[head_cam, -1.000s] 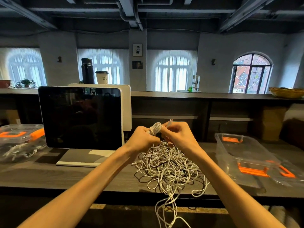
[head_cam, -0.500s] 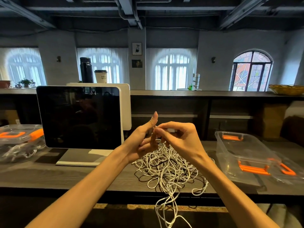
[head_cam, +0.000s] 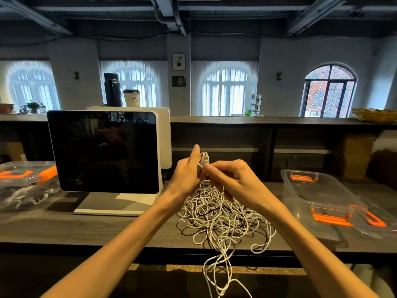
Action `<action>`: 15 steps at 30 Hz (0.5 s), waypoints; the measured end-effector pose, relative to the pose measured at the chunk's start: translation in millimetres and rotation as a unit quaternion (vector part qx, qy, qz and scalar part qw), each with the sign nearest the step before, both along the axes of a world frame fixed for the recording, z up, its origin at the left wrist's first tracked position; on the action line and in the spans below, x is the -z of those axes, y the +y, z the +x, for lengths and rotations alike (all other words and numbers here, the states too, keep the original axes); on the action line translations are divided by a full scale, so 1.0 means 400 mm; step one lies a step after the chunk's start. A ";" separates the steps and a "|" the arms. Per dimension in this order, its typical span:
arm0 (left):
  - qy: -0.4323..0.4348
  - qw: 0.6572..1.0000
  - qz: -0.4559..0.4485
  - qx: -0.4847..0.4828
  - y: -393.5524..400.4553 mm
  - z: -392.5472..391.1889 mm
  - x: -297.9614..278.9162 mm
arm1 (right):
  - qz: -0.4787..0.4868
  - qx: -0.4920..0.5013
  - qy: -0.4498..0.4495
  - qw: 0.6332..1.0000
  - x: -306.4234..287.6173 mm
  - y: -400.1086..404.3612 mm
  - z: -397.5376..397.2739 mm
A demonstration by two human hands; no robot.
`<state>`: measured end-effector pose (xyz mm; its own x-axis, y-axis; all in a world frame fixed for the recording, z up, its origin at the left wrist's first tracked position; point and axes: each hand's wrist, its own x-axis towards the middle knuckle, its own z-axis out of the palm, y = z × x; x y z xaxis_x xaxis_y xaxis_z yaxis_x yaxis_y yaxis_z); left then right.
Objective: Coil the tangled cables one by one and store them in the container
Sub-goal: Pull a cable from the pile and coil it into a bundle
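On the dark table, the left hand now grips a small coil again, thumb raised; the right hand's fingers pinch its cable above the tangled pile, the container waiting empty nearby.

A heap of tangled white cables is sprawling across the dark counter — strands trailing over its edge — beside an open clear container

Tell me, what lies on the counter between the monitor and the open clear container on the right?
In the head view, the tangled pile of white cables lies between the monitor and the container.
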<state>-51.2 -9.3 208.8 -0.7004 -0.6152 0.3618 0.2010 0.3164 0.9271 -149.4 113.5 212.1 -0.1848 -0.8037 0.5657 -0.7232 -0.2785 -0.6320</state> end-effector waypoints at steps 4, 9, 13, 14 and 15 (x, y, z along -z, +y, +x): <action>0.086 0.995 -0.028 -0.044 -0.006 -0.031 0.026 | 0.026 0.025 -0.061 0.997 0.003 -0.015 0.032; 0.115 0.988 -0.054 -0.087 0.010 -0.030 0.016 | -0.034 0.070 -0.095 0.992 0.003 -0.034 0.057; 0.131 0.985 -0.057 -0.096 0.014 -0.028 0.028 | -0.077 0.109 -0.099 0.986 0.014 -0.046 0.060; 0.137 0.984 -0.060 -0.097 0.015 -0.027 0.033 | -0.087 0.117 -0.098 0.984 0.015 -0.048 0.060; 0.144 0.983 -0.064 -0.099 0.015 -0.027 0.038 | -0.095 0.125 -0.097 0.983 0.015 -0.050 0.059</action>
<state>-62.0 -3.3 193.7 -0.4287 -0.6659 0.6106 0.3717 0.4860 0.7910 -125.8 93.3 206.2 -0.4823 -0.6030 0.6354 -0.6557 -0.2325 -0.7183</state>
